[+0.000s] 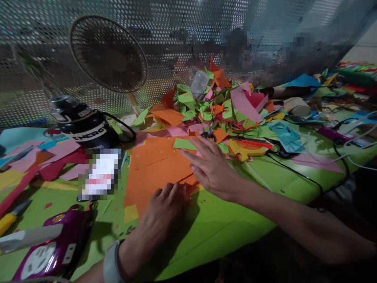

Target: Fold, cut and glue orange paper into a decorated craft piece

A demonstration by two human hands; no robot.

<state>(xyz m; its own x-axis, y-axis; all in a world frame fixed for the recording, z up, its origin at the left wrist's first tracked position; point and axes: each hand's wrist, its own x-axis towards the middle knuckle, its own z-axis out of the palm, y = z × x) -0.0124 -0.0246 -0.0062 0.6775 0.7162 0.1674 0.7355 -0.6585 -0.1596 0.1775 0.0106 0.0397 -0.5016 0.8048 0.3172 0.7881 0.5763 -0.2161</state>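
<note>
Mid-frame, the orange paper (156, 161) (probably light, creasable) suits edge holds; right hand (212, 169) splays, unclenched; left hand (165, 206): grip unclear.

Orange paper sheets (156, 165) lie flat and overlapping on the green-covered counter (224, 232), thin dark lines crossing their surface. A small light-green paper piece (185, 144) lies flat on their far part.
</note>
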